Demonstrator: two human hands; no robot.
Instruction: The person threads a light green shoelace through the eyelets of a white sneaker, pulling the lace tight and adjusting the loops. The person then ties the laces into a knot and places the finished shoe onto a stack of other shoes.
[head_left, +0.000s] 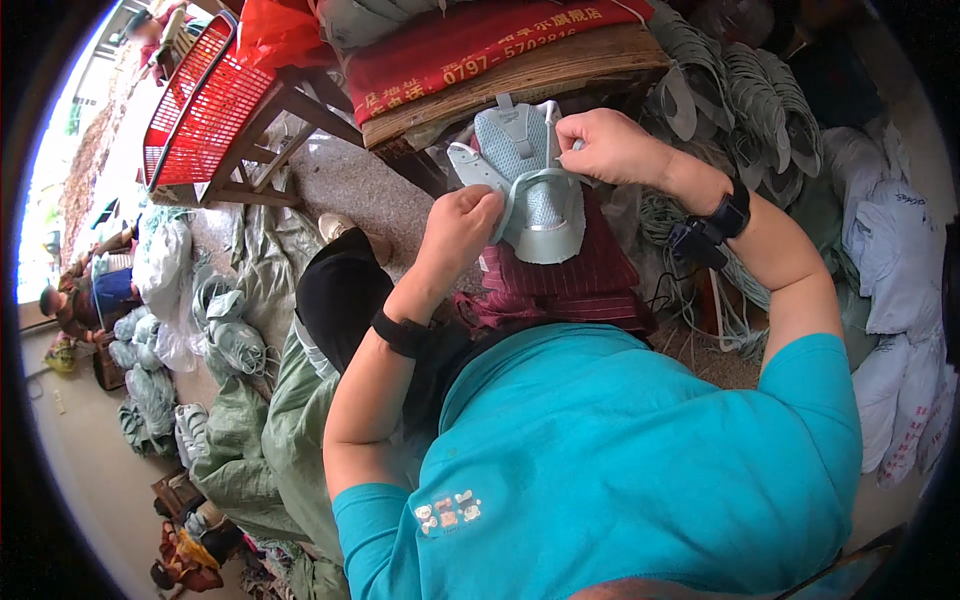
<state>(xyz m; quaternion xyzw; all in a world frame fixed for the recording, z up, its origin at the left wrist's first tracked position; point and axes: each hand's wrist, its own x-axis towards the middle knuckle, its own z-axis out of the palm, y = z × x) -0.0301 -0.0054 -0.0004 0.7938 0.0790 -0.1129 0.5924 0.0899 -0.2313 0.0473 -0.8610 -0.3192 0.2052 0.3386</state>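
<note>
1. Both hands clamped, head view (only one): left hand (468, 218) has thumb and fingers together on a pale green lace (540, 177); right hand (603, 146) is pinched too, seemingly on the same lace, but the bit at its fingertips is too small to be sure.
2. Shoe upper (545, 212), pale green mesh, sits between the hands. Left hand at its left side, beside the flap with holes; right hand at its right side, a bit farther toward the bench (520, 88). Lace arcs across the upper from one hand to the other.
3. Upper lies over maroon striped cloth (605, 255) at the lap, toe end toward the body, tongue end up at the bench's near edge, about midway between its corners. Touching that edge or just overlapping it in view: can't tell.
4. Step in hand, my judgement: lacing the upper. Lace still loose in a loop, so not pulled snug.
5. Next move probably calls for right fingers drawing lace through while left keeps the loop clear of twists.
6. Red cloth (480, 48) lies along the bench top.
</note>
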